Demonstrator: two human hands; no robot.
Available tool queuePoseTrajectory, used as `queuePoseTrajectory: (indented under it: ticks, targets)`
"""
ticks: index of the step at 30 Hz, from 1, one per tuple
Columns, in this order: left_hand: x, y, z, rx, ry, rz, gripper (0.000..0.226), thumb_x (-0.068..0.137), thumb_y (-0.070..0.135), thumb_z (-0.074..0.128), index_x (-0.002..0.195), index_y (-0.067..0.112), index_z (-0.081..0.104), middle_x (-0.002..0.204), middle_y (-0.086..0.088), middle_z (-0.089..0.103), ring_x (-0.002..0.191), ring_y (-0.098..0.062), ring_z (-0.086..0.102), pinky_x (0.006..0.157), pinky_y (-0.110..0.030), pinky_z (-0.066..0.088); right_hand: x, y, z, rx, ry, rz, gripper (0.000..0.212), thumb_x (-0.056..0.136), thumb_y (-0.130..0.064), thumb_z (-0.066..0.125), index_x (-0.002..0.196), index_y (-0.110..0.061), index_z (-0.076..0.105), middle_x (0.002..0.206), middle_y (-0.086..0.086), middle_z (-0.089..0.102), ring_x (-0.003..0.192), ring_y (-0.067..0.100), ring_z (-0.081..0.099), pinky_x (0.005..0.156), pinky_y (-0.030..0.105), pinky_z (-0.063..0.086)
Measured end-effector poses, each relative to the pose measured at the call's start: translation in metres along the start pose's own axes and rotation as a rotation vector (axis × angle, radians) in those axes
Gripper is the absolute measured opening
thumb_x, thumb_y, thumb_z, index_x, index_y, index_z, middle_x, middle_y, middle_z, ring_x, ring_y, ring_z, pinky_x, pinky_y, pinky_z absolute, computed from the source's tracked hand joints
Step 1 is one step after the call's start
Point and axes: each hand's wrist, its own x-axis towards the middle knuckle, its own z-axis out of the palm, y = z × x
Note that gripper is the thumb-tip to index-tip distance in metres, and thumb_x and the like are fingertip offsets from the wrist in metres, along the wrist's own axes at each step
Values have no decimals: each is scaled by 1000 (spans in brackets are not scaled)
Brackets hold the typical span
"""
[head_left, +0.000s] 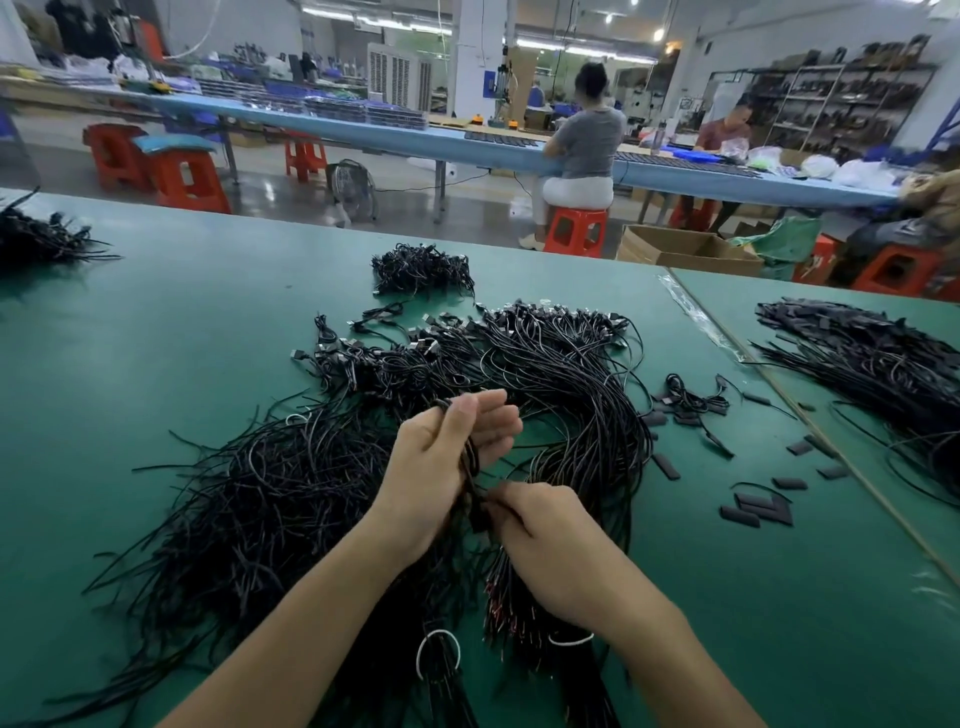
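On the green tabletop (156, 338), at 6 o'clock within the cable heap (545, 374), a thin cable bunch (469, 460) is gripped by the left hand (436, 467) and pinched lower down by the right hand (550, 540), so loose neighbouring strands could be snagged and dragged along if it is pulled free.

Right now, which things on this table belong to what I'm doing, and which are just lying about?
In the job: left hand, right hand, cable bundle they grip, big cable pile underneath.
Lying about: small cable heap behind, loose black sleeves, cable pile at right, cables at far left, cardboard box.
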Motion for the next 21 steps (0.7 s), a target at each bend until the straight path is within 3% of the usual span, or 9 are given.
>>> queuePoseTrajectory:
  ticks: [3,5,7,11,14,17,21]
  targets:
    - [-1,-8,-10,426,-19,76,28,105,18,45,107,12,72,97,-5,77,96,-17,73,81,-24,57,-3,-3,-9,-74,-34,-38,27,99,-33,49,75,-29,58,65,-7,58,53,8,50,56,38,47]
    - [-5,-9,-13,635,-131,32,31,104,24,49,91,17,75,80,3,75,78,-8,71,68,-23,55,-4,-4,-18,-109,4,-68,23,96,-37,57,74,-32,63,68,-10,61,61,5,55,63,37,51]
    - [-9,-9,-15,730,-246,-60,45,104,34,47,69,17,70,61,1,67,55,-8,59,53,-33,51,-3,-2,-28,-101,92,-84,11,89,-40,67,84,-32,71,75,-15,68,74,2,63,74,38,54]
    - [-17,-2,-13,524,-458,-341,70,99,63,32,57,19,66,41,4,48,32,-7,42,37,-16,35,-4,0,-39,89,228,-140,14,76,-32,84,73,-25,73,69,-10,70,66,5,65,65,27,54]
    - [-15,3,-17,263,-555,-443,63,95,64,39,54,18,53,39,5,36,29,-6,32,33,-13,28,-2,-1,-36,329,206,-172,13,75,-24,84,75,-17,72,71,-3,71,63,7,62,63,22,51]
    - [-17,8,-22,20,-656,-498,56,96,60,49,56,20,47,42,5,42,30,-5,37,31,-14,30,-2,2,-31,571,113,-172,20,77,-22,77,83,-5,68,76,3,67,71,18,59,72,35,51]
    - [-20,6,-30,23,-690,-490,53,97,56,50,56,23,41,58,-3,60,43,-10,56,41,-16,43,-2,6,-28,593,4,-177,13,85,-17,74,86,-9,64,80,6,61,77,25,55,76,43,50]
